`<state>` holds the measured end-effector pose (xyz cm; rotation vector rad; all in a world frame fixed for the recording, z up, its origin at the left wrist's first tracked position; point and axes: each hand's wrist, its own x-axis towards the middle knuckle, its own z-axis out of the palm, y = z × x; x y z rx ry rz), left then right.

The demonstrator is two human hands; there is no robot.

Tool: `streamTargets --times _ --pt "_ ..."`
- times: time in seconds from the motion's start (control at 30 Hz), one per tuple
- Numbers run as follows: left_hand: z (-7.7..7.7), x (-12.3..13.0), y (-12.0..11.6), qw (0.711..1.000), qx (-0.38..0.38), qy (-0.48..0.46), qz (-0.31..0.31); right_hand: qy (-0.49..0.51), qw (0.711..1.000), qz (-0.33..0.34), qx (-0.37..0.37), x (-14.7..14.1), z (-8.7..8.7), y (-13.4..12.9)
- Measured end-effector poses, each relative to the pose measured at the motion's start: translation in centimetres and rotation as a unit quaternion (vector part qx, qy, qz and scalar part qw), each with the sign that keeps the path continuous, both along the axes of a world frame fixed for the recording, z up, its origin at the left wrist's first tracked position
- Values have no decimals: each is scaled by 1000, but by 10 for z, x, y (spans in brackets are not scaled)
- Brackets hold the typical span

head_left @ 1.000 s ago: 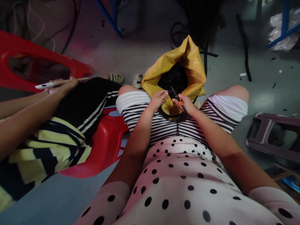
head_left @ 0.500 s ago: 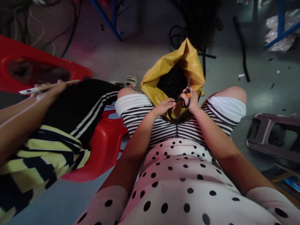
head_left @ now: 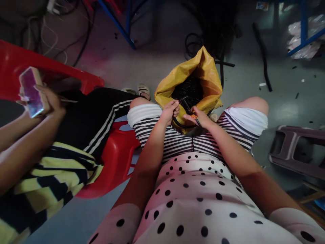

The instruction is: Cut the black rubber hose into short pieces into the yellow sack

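Dim grey floor (head_left: 243, 81) all around, a long black strip (head_left: 264, 59) lying off to the right, a grey stool (head_left: 283, 139) on that side, and on my left someone sits on a red chair (head_left: 115, 149) with a phone (head_left: 31, 89) up in their hands. And here, right between my spread knees, stands the yellow sack (head_left: 164, 89), mouth folded wide towards me, the black pieces (head_left: 188, 88) inside in plain view; that spot probably spares my arms any reach. Now to the hands! My left hand (head_left: 169, 113) is closed, fingers pinched together on what looks like the end of the black tubing (head_left: 183, 126), whose slack curves down over the sack's near edge by my lap, likely so it stays out of the way. My right hand (head_left: 203, 118) is clamped round the scissors (head_left: 194, 116), orange showing at the grip, the dark blades pointing over the opening, perhaps so anything loose lands inside. How far those blades are parted, I can't tell: black against black. Hands just apart, both at the rim.
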<state>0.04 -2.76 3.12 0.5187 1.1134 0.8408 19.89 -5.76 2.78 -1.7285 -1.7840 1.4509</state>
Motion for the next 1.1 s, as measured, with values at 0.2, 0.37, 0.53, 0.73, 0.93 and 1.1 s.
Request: streamTargets --times 0.2,0.37,0.53,0.73,0.93,1.1 --pt "-4 0 -1 999 5 9 -36 -5 1000 1 6 2 -2 2" --pt "-10 -2 -2 993 -17 27 -111 -20 1000 3 16 1 -10 0" --pt "-10 -1 0 995 -31 22 -96 -36 997 0 62 0 -15 -4" --pt "-9 -3 0 991 -41 9 -128 -63 997 5 52 2 -15 -4" --pt "-13 1 -3 986 -52 35 -152 -97 994 17 50 3 -17 3" --pt "-13 9 -8 987 -30 54 -147 -41 996 -41 63 2 -22 8"
